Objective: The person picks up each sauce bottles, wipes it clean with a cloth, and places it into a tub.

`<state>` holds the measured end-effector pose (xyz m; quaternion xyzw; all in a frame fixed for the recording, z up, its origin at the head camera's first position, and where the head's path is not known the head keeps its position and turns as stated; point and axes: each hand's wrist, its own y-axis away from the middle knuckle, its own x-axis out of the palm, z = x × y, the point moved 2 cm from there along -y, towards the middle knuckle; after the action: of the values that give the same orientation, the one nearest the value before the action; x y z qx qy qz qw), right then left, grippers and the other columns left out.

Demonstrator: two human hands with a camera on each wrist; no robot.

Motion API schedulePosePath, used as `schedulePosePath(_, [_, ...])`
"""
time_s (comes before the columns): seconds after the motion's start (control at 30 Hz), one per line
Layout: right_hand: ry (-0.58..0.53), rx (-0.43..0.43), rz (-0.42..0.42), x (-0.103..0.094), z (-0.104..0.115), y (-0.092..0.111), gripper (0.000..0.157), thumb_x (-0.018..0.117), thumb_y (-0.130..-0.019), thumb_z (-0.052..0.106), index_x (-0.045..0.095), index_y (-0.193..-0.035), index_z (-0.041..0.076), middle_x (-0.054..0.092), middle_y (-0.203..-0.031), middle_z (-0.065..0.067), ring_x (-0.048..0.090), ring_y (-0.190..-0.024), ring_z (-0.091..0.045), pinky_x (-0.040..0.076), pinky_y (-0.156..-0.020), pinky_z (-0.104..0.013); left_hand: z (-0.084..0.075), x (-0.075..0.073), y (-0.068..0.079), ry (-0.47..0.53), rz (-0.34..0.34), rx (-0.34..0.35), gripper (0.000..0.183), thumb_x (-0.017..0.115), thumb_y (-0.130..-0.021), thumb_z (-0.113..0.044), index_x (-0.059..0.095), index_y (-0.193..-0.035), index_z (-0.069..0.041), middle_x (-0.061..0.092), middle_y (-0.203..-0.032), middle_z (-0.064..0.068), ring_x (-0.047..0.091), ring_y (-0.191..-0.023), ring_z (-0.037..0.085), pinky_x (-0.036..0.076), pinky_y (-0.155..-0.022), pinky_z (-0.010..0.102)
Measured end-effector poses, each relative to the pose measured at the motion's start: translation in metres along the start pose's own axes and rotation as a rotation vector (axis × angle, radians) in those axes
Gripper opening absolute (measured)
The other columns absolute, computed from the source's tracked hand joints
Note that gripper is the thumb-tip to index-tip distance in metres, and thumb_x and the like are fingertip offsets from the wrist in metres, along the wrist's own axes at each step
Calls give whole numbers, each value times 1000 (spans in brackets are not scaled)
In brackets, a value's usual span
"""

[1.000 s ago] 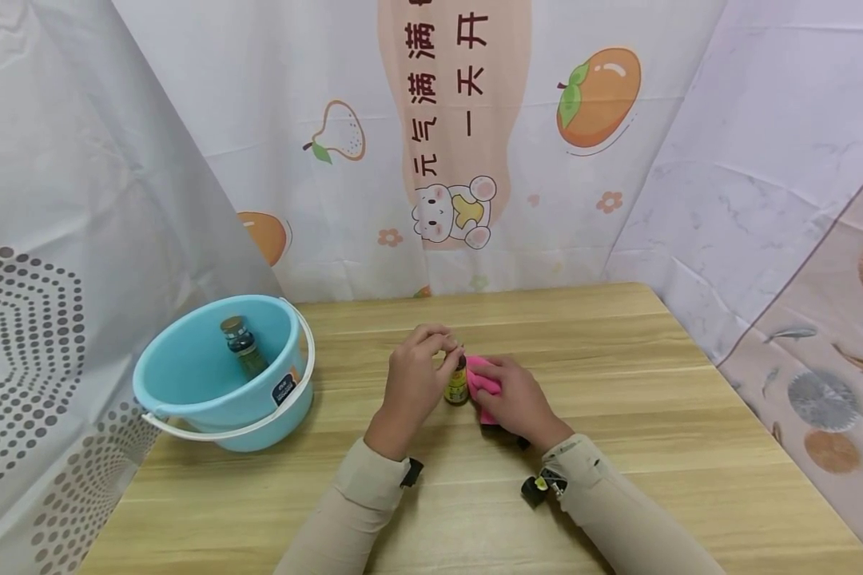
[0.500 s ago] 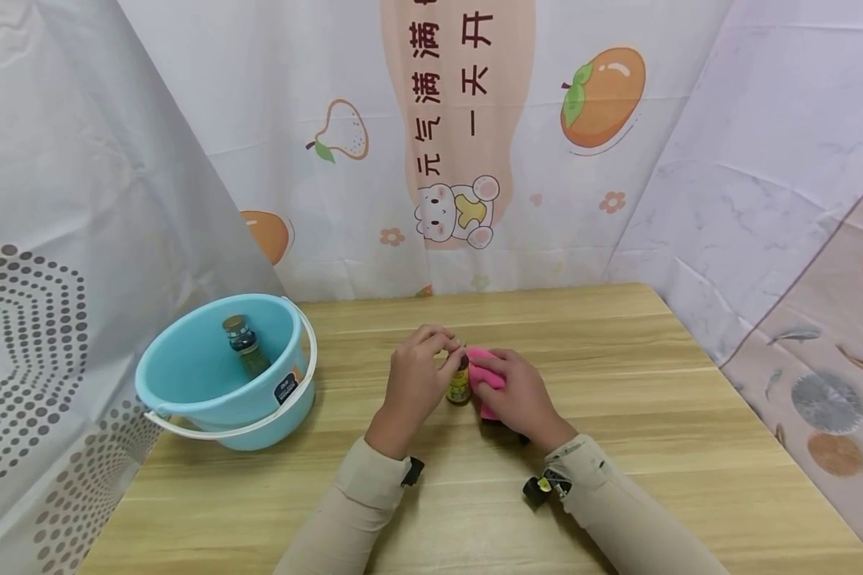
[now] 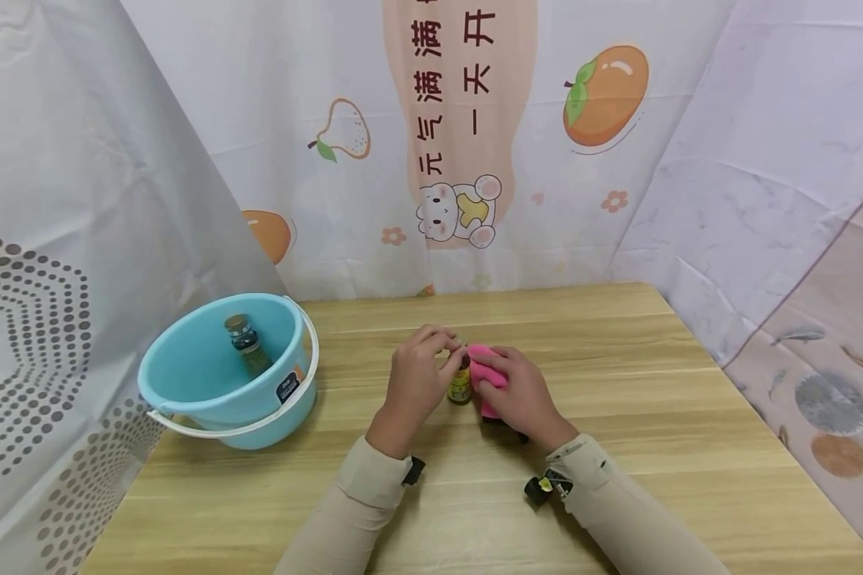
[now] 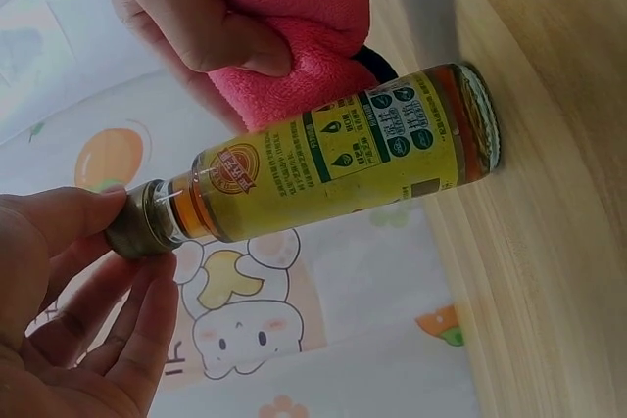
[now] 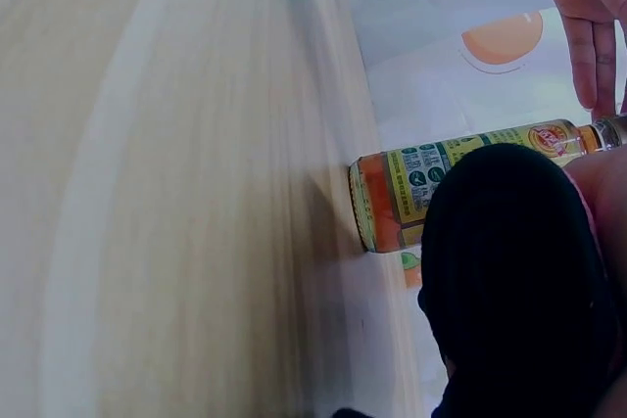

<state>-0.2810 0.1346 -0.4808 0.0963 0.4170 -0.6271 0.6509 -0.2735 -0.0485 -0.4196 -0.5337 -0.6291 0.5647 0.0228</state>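
A small glass bottle [image 4: 323, 159] with a yellow-green label and amber contents stands upright on the wooden table. Thumb and fingers of my left hand [image 3: 419, 375] pinch its dark cap [image 4: 139, 222] from above. On the bottle's right side, my right hand [image 3: 523, 395] grips a bunched pink cloth [image 4: 304, 12], fluffy and edged in black, right against the label. In the right wrist view the cloth's black part [image 5: 519, 281] covers some of the bottle and most of the right hand.
To the left stands a light blue bucket [image 3: 158, 351] with a white handle [image 3: 280, 411]. Inside it leans another bottle [image 3: 248, 343] with a brown cap. A printed curtain [image 3: 359, 64] hangs behind the wooden table [image 3: 618, 359], and patterned sheets close in both sides.
My right hand has shifted the pink cloth slightly upward along the bottle's side. The left hand keeps its pinch on the cap, and the bottle stays in place.
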Motion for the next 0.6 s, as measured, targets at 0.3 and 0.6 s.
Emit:
schedulePosePath(0.3, [-13,-19,-40,0,0,-2,45,78,-91,23,71,-135,16,64,-135,-14,68,-112,-31,61,-88,-47,0,1,-1,8,9,-14,8,82,-90,-14,79,-86,-9,77,-101,5,76,-91,19,63,-80,31])
schedulePosePath(0.6, [-131,-193,-195,-8,6,-1,48,76,-91,12,68,-138,16,61,-141,-11,67,-113,-27,63,-81,-44,0,2,-1,33,18,-14,5,82,-90,-14,80,-90,-9,79,-101,3,77,-95,18,63,-83,32])
